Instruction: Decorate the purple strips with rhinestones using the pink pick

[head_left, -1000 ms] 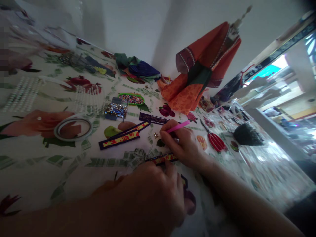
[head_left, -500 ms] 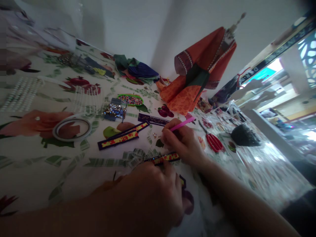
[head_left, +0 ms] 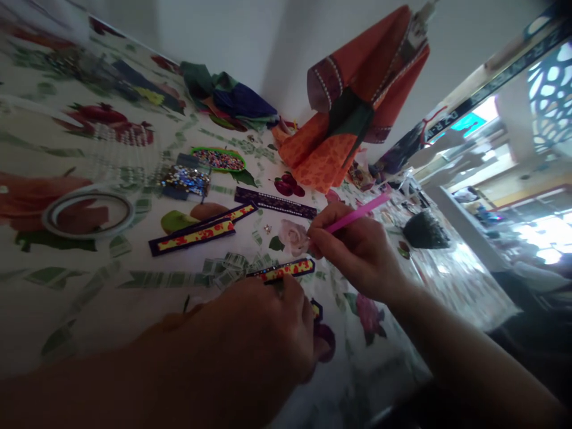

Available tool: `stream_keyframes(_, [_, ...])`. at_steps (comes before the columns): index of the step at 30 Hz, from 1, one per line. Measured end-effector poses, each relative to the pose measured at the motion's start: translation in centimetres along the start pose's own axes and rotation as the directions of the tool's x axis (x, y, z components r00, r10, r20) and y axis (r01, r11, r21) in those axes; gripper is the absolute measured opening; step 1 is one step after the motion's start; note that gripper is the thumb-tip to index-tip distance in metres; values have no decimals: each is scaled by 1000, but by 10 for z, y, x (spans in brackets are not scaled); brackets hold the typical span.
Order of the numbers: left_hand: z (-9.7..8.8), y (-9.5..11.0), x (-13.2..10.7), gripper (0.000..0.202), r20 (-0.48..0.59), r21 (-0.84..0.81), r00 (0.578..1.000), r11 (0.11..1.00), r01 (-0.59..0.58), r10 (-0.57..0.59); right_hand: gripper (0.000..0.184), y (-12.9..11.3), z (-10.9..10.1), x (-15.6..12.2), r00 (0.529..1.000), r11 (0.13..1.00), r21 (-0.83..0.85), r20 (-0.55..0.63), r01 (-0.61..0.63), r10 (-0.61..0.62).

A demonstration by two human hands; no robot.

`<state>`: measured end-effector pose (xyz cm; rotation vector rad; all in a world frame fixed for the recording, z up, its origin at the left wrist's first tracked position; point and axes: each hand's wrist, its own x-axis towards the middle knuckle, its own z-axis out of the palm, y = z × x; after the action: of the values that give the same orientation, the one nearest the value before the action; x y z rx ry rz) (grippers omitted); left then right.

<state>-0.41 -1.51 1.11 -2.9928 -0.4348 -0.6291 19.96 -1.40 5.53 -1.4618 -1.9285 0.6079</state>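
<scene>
My left hand (head_left: 263, 333) is closed on a dark-edged strip (head_left: 292, 270) with a yellow and red floral middle and small shiny beads along it. The strip's other end shows below my fingers. A slim pink stick (head_left: 360, 213) is pinched in my right hand (head_left: 364, 256), its tip hidden by the fingers, above and right of the strip and apart from it. Left of my hands lie two similar yellow floral strips (head_left: 196, 236), one partly over the other. A purple strip with a row of white dots (head_left: 274, 202) lies behind them, and small gold beads (head_left: 267, 229) rest nearby.
Roll of tape (head_left: 53, 223), a bag of shiny beads (head_left: 185, 180) and a green-rimmed dish of coloured beads (head_left: 218, 159) lie on the floral tablecloth (head_left: 147, 313). Behind them stand a small orange garment (head_left: 344, 119) and folded cloth (head_left: 243, 98). A black bag (head_left: 424, 229) sits right.
My right hand with the pink stick has moved right, away from the strip and higher. My left hand keeps its hold. The camera view has shifted, moving the table things left.
</scene>
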Motion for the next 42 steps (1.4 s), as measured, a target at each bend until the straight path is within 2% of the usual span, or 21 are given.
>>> stream_keyframes(3, [-2,2,1,27,23,67,1000,998,-17,15,9,7,8,-14,998,999,-34,-50,42,-44])
stream_keyframes(7, [-1,2,1,23,-12,66,1000,998,-12,13,10,17,20,-27,979,984,-116,-137,133,-149])
stream_keyframes(13, [5,0,-1,39,-99,61,991,994,-90,96,8,20,23,-30,977,978,-139,-123,154,-172])
stream_keyframes(19, [6,-1,-3,39,-191,89,975,991,-97,112,7,21,23,-30,977,981,-113,-121,161,-174])
stream_keyframes(25, [10,0,-4,47,-178,108,984,994,18,2,11,19,22,-32,964,966,-132,-119,223,-238])
stream_keyframes(29, [12,0,-3,41,-150,116,988,993,-23,40,14,18,21,-33,953,956,-180,-151,233,-261])
stream_keyframes(32, [11,0,-3,33,-144,120,988,992,-31,49,13,18,22,-31,957,953,-192,-128,234,-260])
stream_keyframes(42, [8,2,-5,36,-125,128,991,991,-22,39,10,22,24,-32,968,961,-176,-96,212,-231])
